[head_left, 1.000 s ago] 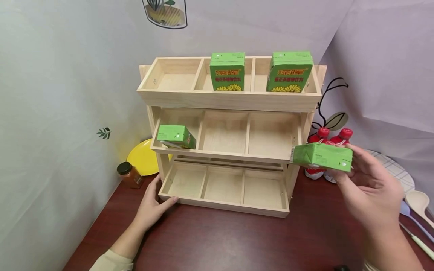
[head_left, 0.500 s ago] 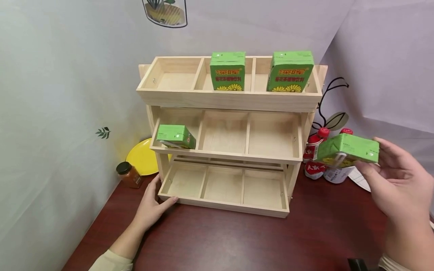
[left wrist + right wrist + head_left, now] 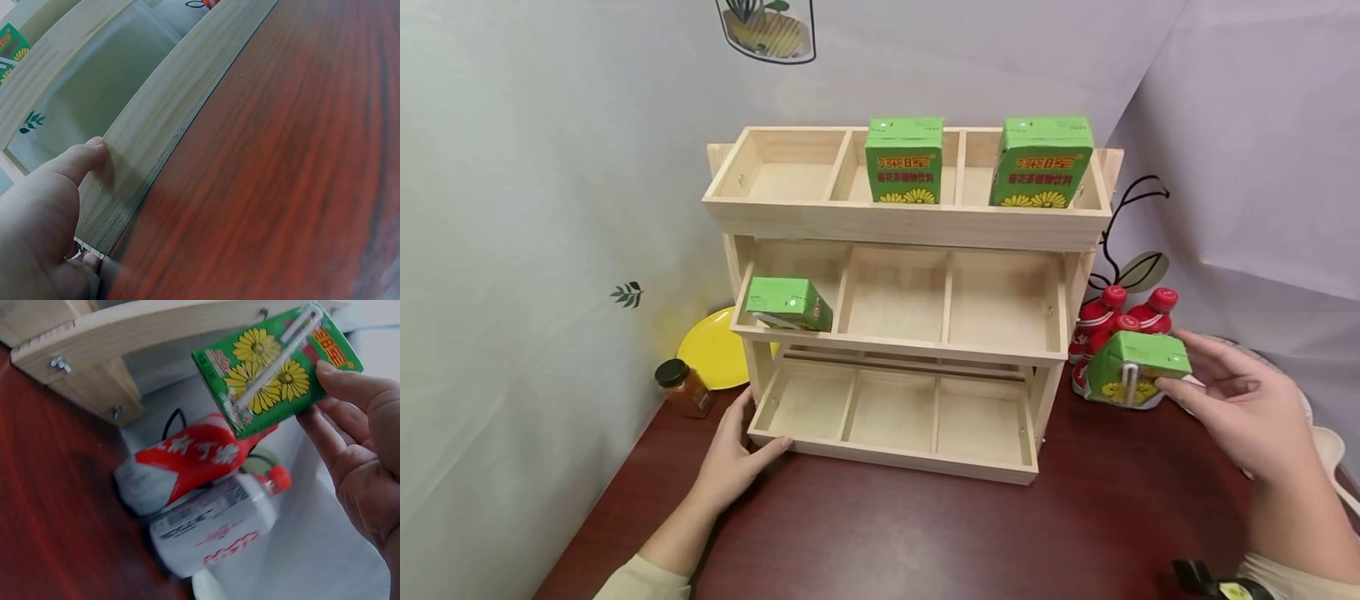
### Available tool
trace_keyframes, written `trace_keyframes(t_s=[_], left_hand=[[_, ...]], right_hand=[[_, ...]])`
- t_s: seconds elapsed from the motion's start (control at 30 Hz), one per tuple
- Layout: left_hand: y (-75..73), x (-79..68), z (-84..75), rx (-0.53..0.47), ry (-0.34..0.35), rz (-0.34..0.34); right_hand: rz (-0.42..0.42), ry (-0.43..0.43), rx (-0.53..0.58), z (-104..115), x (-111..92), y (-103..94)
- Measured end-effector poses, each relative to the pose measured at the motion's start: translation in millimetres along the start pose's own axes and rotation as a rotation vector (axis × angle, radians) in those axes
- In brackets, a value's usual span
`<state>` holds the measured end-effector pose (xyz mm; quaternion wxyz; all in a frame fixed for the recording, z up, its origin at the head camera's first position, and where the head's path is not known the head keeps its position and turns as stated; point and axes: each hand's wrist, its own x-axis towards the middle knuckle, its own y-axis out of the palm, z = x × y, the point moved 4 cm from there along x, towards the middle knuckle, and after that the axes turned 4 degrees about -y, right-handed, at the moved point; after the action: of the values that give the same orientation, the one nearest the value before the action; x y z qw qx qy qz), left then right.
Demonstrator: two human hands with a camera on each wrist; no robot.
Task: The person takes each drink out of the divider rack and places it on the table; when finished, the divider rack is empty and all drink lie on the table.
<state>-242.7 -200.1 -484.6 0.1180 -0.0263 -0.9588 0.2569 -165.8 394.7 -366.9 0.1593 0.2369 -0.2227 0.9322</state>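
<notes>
My right hand (image 3: 1243, 404) pinches a green drink carton (image 3: 1138, 367) by one end, thumb in front and fingers behind. Yellow flowers and a white straw show on the carton's face in the right wrist view. It is held in the air right of the three-tier wooden shelf (image 3: 895, 462). At the lower left corner of that shelf, my left hand (image 3: 737, 458) holds the bottom tray, its thumb on the front board (image 3: 144, 137). Two similar cartons stand in the top tier, a middle one (image 3: 904, 162) and a right one (image 3: 1042, 164). Another carton (image 3: 790, 302) sits in the middle tier's left compartment.
Red-capped bottles (image 3: 1153, 310) stand right of the shelf, partly behind the held carton. A yellow plate (image 3: 711, 346) and a dark-lidded jar (image 3: 683, 387) are at the left. A pale spoon (image 3: 1330, 450) lies at the right edge of the dark red table (image 3: 880, 542).
My right hand first carried the carton right, away from the shelf, then back left and lower, turning its flowered face toward the head view. The left hand stayed on the shelf corner.
</notes>
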Motion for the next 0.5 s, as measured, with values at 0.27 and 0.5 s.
trace_keyframes(t_s=[0.27, 0.5], left_hand=[[1.4, 2.7, 16.9, -0.004, -0.01, -0.002], [0.6, 2.0, 14.6, 0.017, -0.017, -0.003]], right_hand=[[0.148, 0.041, 0.047, -38.2, -3.1, 2.5], [0.215, 0.115, 0.017, -61.9, -7.1, 6.2]])
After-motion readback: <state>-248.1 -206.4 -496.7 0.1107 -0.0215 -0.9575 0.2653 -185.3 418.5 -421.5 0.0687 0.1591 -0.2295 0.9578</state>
